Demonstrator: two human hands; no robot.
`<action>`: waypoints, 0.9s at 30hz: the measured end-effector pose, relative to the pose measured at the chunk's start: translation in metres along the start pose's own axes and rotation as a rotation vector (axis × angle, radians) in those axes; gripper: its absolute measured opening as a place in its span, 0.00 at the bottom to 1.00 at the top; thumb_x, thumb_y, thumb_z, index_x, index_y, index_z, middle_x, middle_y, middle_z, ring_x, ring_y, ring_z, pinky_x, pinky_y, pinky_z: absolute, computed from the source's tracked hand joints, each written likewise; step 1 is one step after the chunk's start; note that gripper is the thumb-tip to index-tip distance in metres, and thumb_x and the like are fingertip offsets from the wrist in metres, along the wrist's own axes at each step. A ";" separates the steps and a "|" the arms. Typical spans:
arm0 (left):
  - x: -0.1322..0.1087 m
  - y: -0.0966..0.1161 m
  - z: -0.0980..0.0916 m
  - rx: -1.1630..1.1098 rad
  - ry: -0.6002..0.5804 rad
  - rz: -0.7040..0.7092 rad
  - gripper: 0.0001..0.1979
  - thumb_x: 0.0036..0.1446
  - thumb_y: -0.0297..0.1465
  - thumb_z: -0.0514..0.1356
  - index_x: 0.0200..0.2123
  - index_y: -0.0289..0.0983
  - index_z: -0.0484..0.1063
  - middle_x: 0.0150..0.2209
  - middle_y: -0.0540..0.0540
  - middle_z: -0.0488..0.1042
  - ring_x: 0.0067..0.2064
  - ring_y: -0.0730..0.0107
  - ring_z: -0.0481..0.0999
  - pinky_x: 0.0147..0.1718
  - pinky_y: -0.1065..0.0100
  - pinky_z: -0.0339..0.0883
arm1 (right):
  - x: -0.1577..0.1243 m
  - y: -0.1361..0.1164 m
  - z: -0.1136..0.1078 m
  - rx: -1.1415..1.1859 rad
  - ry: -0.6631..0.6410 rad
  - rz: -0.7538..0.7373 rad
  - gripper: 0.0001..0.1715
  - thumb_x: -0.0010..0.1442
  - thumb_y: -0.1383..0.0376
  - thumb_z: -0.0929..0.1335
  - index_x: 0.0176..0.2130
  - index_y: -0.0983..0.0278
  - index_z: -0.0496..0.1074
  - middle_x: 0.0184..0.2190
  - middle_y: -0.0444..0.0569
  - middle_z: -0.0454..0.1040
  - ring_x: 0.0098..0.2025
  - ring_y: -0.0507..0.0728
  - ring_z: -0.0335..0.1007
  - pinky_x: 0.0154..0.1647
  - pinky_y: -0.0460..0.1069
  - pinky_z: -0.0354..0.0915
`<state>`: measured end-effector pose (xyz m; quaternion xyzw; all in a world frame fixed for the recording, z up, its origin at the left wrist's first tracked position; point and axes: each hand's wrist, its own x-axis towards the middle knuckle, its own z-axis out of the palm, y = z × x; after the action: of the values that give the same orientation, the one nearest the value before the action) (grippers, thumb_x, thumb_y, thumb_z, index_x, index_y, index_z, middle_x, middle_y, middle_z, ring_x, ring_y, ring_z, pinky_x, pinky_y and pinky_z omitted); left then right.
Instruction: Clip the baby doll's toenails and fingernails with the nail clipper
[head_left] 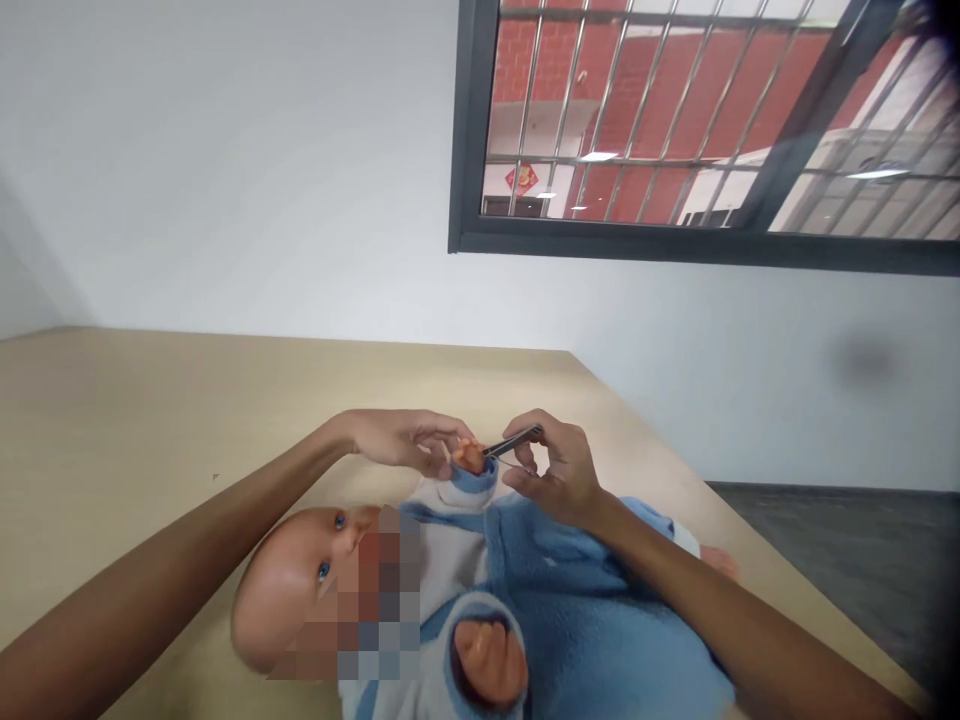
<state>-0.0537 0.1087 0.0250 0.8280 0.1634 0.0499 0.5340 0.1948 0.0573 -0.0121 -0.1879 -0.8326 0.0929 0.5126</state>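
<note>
A baby doll (360, 590) lies on its back on a beige table, dressed in a blue fleece and white suit (577, 600). My left hand (401, 440) pinches the doll's small orange-pink hand (470, 457), which pokes from a blue cuff. My right hand (559, 470) grips dark metal nail clippers (512, 443), their tip right at the doll's fingers. The doll's other hand (489, 660) rests palm-up near the bottom of the view, untouched. Its bare foot (720, 562) shows beyond my right forearm.
The beige table (225, 400) runs from the left to a diagonal edge on the right, with a dark grey floor (847, 570) beyond it. Behind stand a white wall (225, 150) and a barred window (675, 120) showing a red brick building.
</note>
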 end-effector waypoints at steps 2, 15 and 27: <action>0.006 -0.014 0.001 -0.090 -0.025 0.032 0.23 0.57 0.39 0.68 0.52 0.38 0.67 0.48 0.44 0.72 0.47 0.66 0.71 0.48 0.66 0.66 | 0.004 0.003 0.000 0.004 0.008 0.011 0.19 0.69 0.52 0.67 0.42 0.66 0.70 0.27 0.40 0.67 0.22 0.47 0.61 0.23 0.44 0.63; 0.050 -0.084 0.021 -0.548 0.231 0.015 0.24 0.45 0.43 0.71 0.33 0.38 0.61 0.32 0.53 0.57 0.33 0.75 0.56 0.30 0.74 0.53 | 0.039 0.058 0.005 0.120 0.005 0.278 0.22 0.67 0.43 0.66 0.44 0.58 0.66 0.24 0.38 0.61 0.22 0.49 0.57 0.22 0.46 0.57; 0.058 -0.134 -0.044 -0.668 0.435 0.088 0.23 0.47 0.46 0.71 0.30 0.36 0.67 0.32 0.50 0.64 0.37 0.70 0.63 0.38 0.69 0.61 | 0.077 0.155 0.027 0.229 -0.161 0.347 0.15 0.69 0.50 0.67 0.47 0.57 0.66 0.26 0.42 0.63 0.25 0.52 0.60 0.24 0.48 0.60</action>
<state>-0.0395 0.2162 -0.0821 0.5853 0.2118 0.2971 0.7241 0.1737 0.2313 -0.0155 -0.2611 -0.8101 0.2882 0.4388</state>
